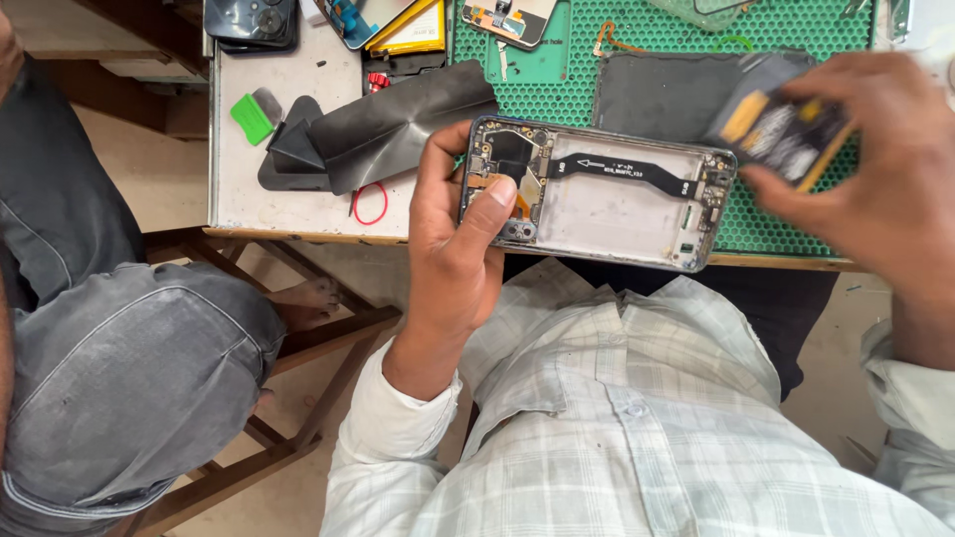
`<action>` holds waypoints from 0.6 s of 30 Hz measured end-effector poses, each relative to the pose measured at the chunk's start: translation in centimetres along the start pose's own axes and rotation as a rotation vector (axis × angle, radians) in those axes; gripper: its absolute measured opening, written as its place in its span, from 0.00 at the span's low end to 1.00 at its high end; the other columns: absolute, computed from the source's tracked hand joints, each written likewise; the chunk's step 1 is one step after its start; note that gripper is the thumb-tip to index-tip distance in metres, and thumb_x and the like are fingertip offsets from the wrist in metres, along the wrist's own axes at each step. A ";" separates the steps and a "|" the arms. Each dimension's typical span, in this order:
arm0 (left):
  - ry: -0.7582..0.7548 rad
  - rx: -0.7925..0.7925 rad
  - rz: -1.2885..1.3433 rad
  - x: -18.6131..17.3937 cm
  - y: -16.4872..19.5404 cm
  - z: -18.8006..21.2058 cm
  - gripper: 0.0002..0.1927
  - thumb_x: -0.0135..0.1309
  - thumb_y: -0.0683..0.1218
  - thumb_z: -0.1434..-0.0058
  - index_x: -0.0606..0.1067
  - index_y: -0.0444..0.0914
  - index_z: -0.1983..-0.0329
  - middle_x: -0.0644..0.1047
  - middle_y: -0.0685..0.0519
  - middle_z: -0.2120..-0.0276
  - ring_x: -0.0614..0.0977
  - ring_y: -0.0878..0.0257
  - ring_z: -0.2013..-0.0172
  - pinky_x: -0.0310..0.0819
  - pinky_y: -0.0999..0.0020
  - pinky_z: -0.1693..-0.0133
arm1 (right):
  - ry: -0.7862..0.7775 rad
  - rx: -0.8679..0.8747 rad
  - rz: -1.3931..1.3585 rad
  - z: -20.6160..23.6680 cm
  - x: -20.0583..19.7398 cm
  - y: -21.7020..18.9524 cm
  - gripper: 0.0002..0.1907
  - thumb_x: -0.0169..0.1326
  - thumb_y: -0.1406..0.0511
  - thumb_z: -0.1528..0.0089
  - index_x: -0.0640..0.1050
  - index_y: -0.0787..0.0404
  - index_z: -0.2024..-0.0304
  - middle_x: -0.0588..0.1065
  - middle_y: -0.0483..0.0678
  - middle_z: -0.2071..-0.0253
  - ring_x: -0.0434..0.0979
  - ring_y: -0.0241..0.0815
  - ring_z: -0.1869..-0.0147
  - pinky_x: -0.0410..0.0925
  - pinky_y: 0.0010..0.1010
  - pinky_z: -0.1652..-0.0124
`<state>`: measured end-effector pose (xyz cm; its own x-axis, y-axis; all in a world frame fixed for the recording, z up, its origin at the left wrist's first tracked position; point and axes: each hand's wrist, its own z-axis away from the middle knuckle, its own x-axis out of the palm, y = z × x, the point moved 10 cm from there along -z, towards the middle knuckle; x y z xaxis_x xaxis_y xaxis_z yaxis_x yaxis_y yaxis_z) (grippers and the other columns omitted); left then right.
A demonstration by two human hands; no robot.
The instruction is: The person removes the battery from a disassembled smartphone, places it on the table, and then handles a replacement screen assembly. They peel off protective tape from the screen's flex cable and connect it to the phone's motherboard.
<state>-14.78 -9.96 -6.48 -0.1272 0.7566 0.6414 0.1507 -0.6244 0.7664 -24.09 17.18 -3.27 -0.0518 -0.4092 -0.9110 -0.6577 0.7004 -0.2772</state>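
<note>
While gripped at its end by left hand (453, 249), opened phone (597, 194) beside battery-clutching right hand (875, 174).

Opened phone (597, 194), flat; battery (781, 124) tilted

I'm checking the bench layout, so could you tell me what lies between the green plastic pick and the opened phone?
In the head view, a crumpled dark sheet lies between the green pick and the opened phone, which the left hand holds.

Wooden-framed table (298, 231), beige floor (149, 169)
</note>
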 end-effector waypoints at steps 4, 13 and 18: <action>-0.073 0.030 -0.033 1.0 0.2 0.4 0.25 0.53 0.40 0.27 0.64 0.33 0.29 0.75 0.51 0.50 0.76 0.69 0.52 0.72 0.72 0.46 | 0.063 -0.073 -0.400 -0.2 -2.2 -1.5 0.29 0.68 0.60 0.38 0.72 0.61 0.39 0.68 0.54 0.37 0.70 0.46 0.36 0.66 0.32 0.35; -0.102 0.047 -0.131 2.9 -0.2 1.3 0.21 0.50 0.43 0.23 0.65 0.31 0.31 0.73 0.52 0.48 0.72 0.70 0.52 0.69 0.74 0.42 | 0.029 -0.358 -0.155 -1.2 -3.3 -12.6 0.32 0.73 0.58 0.52 0.79 0.63 0.49 0.72 0.58 0.42 0.70 0.61 0.41 0.69 0.50 0.46; -0.107 0.049 -0.161 3.3 0.6 1.9 0.21 0.49 0.44 0.23 0.64 0.32 0.31 0.73 0.52 0.48 0.73 0.70 0.52 0.70 0.73 0.43 | 0.028 -0.336 -0.168 -1.4 -3.3 -12.4 0.30 0.72 0.54 0.51 0.81 0.60 0.50 0.72 0.57 0.42 0.69 0.61 0.41 0.69 0.47 0.49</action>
<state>-13.21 -7.46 -4.03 -0.0492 0.8639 0.5013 0.1850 -0.4854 0.8545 -16.83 8.98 3.57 0.0609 -0.5212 -0.8513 -0.8684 0.3929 -0.3027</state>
